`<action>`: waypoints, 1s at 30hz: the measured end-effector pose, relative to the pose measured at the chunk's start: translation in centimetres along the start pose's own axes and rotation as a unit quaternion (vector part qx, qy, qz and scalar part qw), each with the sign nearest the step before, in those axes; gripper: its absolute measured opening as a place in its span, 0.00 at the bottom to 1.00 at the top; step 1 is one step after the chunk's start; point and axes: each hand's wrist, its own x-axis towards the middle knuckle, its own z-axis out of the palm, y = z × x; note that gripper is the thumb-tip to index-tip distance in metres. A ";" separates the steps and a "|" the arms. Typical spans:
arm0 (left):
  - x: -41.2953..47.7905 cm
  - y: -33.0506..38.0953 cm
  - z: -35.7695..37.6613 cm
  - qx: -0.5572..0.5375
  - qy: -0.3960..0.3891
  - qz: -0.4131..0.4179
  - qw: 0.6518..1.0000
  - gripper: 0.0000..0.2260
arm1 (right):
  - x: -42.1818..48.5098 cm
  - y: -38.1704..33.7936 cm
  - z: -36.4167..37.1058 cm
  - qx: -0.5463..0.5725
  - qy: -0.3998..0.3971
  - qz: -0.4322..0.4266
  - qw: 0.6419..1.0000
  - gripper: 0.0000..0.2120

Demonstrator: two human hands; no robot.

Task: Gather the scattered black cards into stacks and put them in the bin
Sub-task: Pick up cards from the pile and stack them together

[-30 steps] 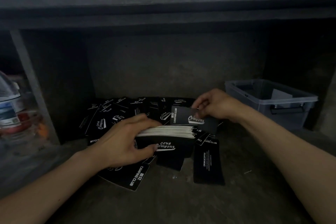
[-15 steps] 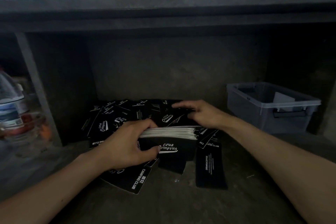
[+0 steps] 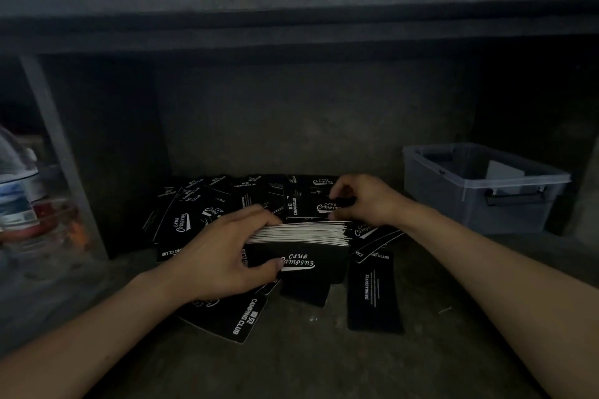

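Two bare forearms reach forward from the bottom edge over a dark grey, rough, dimly lit tabletop [image 3: 291,366] set inside a recess with a dark back wall and a thick ledge overhead. Nearest on the surface lie two loose black cards: one with the words CAMPING CLUB [image 3: 238,322] tilted under the left wrist, and one printed DRINK&COFFEE [image 3: 372,296] lying lengthwise to the right. Just beyond them the left hand [image 3: 223,256] is closed around a thick stack of black cards [image 3: 301,236], thumb on its front face and fingers over its top, the white card edges showing as a band. Right behind the stack, the right hand [image 3: 363,201] pinches a single black card [image 3: 311,207] between thumb and fingertips, held just above the stack. Around and behind both hands a loose heap of scattered black cards [image 3: 194,204] overlaps against the back wall; there are too many to count. Farther right, well apart from the heap, stands one translucent grey plastic bin [image 3: 479,201] with a dark handle clip; a pale flat shape shows inside it, too dim to identify. At the far left edge one clear plastic bottle [image 3: 16,191] appears blurred beside a slanted grey post. Above the ledge, a bright white room shows.
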 end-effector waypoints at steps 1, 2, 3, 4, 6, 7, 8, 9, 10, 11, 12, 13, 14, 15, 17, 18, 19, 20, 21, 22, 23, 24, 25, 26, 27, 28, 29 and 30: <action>0.0 0.0 0.0 -0.002 0.001 0.001 1.000 0.17 | 0.0 0.0 0.0 0.028 0.009 0.008 1.000 0.20; 0.0 0.0 0.0 -0.002 0.001 0.003 1.000 0.17 | 0.1 -0.1 -0.1 0.065 0.029 0.009 0.997 0.20; 0.0 -0.1 0.0 0.001 0.001 0.003 1.000 0.18 | 0.1 -0.3 -0.3 0.112 0.063 0.005 0.992 0.18; -0.1 -0.1 0.0 0.006 0.002 0.000 1.000 0.20 | -0.1 -0.4 -0.8 0.165 0.095 0.004 0.982 0.15; -0.2 -0.3 0.0 0.014 0.009 -0.009 1.000 0.26 | -0.5 -0.5 -2.5 0.257 0.098 0.007 0.961 0.11; -0.1 -0.3 0.0 0.013 0.014 -0.014 1.000 0.30 | -0.9 -0.6 -3.3 0.280 0.059 0.004 0.958 0.10; -0.1 -0.3 0.0 0.008 0.018 -0.017 1.000 0.34 | -1.3 -0.7 -3.9 0.283 -0.001 -0.003 0.959 0.10; 0.0 -0.3 0.1 -0.001 0.019 -0.020 1.000 0.37 | -1.9 -0.9 -4.2 0.272 -0.071 -0.009 0.960 0.10; 0.1 -0.2 0.1 -0.014 0.017 -0.022 1.000 0.40 | -2.3 -1.2 -4.1 0.264 -0.141 -0.014 0.954 0.09; 0.1 -0.1 0.2 -0.034 0.012 -0.023 0.999 0.41 | -2.6 -1.3 -3.9 0.270 -0.194 -0.013 0.943 0.08; 0.1 -0.1 0.2 -0.055 0.006 -0.023 0.998 0.40 | -2.7 -1.5 -3.9 0.289 -0.221 -0.007 0.931 0.08; 0.1 0.0 0.2 -0.069 0.001 -0.018 0.997 0.38 | -2.7 -1.5 -4.1 0.306 -0.228 0.003 0.924 0.09; 0.1 0.1 0.3 -0.068 0.001 -0.008 0.998 0.33 | -2.7 -1.3 -4.5 0.296 -0.222 0.008 0.929 0.10; 0.1 0.1 0.2 -0.059 0.004 0.002 0.998 0.29 | -2.7 -1.0 -5.0 0.251 -0.212 0.008 0.945 0.12; 0.1 0.2 0.1 -0.052 0.005 0.007 0.999 0.24 | -2.9 -0.4 -5.8 0.071 -0.215 0.023 0.974 0.20; 0.1 0.3 0.1 -0.054 0.004 0.006 0.999 0.24 | -3.0 -0.2 -5.8 -0.022 -0.230 0.045 0.972 0.24; 0.1 0.2 0.1 -0.056 0.003 0.006 0.998 0.23 | -3.1 -0.1 -5.6 -0.081 -0.241 0.069 0.965 0.26; 0.1 0.2 0.1 -0.057 0.000 0.005 0.998 0.23 | -3.2 0.1 -5.4 -0.101 -0.240 0.089 0.961 0.27; 0.0 0.2 0.1 -0.057 -0.003 0.005 0.998 0.22 | -3.1 0.3 -5.3 -0.101 -0.229 0.104 0.962 0.27; 0.0 0.2 0.1 -0.057 -0.003 0.005 0.998 0.22 | -3.0 0.5 -5.3 -0.097 -0.216 0.112 0.965 0.26; 0.0 0.2 0.1 -0.057 0.000 0.005 0.998 0.22 | -2.9 0.6 -5.4 -0.091 -0.202 0.112 0.969 0.24; 0.1 0.1 0.2 -0.053 0.005 0.006 0.999 0.21 | -2.9 0.6 -5.6 -0.078 -0.184 0.104 0.974 0.21; 0.1 0.1 0.2 -0.048 0.012 0.009 0.999 0.21 | -2.8 0.7 -5.8 -0.047 -0.157 0.090 0.982 0.17; 0.1 0.1 0.2 -0.042 0.016 0.013 0.999 0.21 | -2.8 0.7 -6.2 0.003 -0.127 0.074 0.989 0.14; 0.1 0.1 0.2 -0.038 0.018 0.015 0.999 0.22 | -2.9 0.5 -6.5 0.060 -0.099 0.053 0.992 0.12; 0.2 0.1 0.2 -0.037 0.017 0.014 0.999 0.23 | -3.0 0.1 -6.6 0.110 -0.081 0.032 0.990 0.11; 0.1 0.1 0.3 -0.036 0.016 0.007 0.999 0.24 | -3.2 -0.4 -6.5 0.147 -0.076 0.012 0.986 0.10; 0.1 0.0 0.3 -0.036 0.018 -0.005 0.999 0.27 | -3.3 -1.0 -6.3 0.170 -0.087 -0.006 0.982 0.09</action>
